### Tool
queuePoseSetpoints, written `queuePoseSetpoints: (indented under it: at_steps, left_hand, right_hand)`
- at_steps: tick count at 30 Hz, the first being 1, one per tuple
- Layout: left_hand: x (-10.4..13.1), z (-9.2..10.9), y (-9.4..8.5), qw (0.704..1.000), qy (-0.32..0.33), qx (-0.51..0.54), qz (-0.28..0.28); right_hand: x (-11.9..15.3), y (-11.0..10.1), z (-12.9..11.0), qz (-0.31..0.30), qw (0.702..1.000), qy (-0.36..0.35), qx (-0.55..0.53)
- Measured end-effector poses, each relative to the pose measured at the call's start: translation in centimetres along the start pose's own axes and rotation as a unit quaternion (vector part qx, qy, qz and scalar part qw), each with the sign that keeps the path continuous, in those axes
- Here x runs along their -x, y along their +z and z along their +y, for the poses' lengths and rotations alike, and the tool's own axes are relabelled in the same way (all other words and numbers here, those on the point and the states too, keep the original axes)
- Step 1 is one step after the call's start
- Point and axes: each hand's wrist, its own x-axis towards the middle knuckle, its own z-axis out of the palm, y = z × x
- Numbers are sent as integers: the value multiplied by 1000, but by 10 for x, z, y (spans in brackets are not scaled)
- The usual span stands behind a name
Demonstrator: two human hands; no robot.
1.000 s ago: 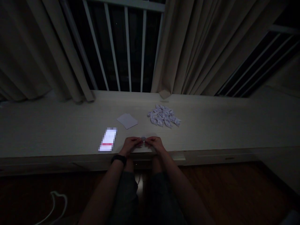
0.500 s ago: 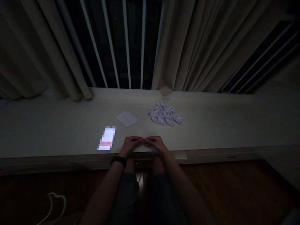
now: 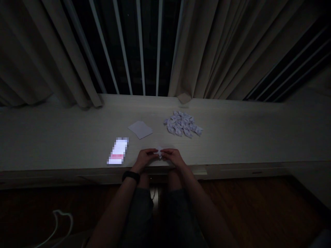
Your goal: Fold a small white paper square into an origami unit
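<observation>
Between my fingertips, close to the front edge of the white ledge [image 3: 232,144], is a small folded piece of paper [image 3: 159,151]. My left hand [image 3: 145,158] pinches its left side, and a dark band circles that wrist. On the right side, my right hand [image 3: 174,157] grips the same paper with thumb and fingers. Its exact folds are too small and dim to make out. Beyond my hands, to the left, lies a small stack of flat paper sheets [image 3: 140,129]. A pile of several folded paper pieces [image 3: 182,124] rests farther right.
A lit phone [image 3: 118,151], its screen blurred out, lies left of my hands. Curtains [image 3: 207,51] and a barred window [image 3: 137,51] stand behind the ledge. A pale cable [image 3: 71,220] loops at the lower left, above the dark wooden floor [image 3: 248,210].
The paper between my fingers now shows a larger, wider white shape than before. My fingers have shifted slightly around it. The camera view has tilted a little.
</observation>
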Motion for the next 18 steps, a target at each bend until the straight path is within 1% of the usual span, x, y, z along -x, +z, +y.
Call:
queuePoseSetpoints:
  at_steps: [6, 11, 14, 18]
  left_hand:
    - [-2, -5, -1, 999, 16, -27, -25]
    - [1, 0, 2, 996, 55, -51, -43]
    - [3, 4, 6, 996, 49, -76, -15]
    - [5, 6, 10, 997, 34, -67, 19]
  right_hand:
    - [0, 1, 0, 20, 998, -24, 63]
    - [-1, 2, 2, 33, 996, -26, 82]
    - [-1, 2, 1, 36, 996, -22, 84]
    - [0, 3, 0, 32, 999, -8, 43]
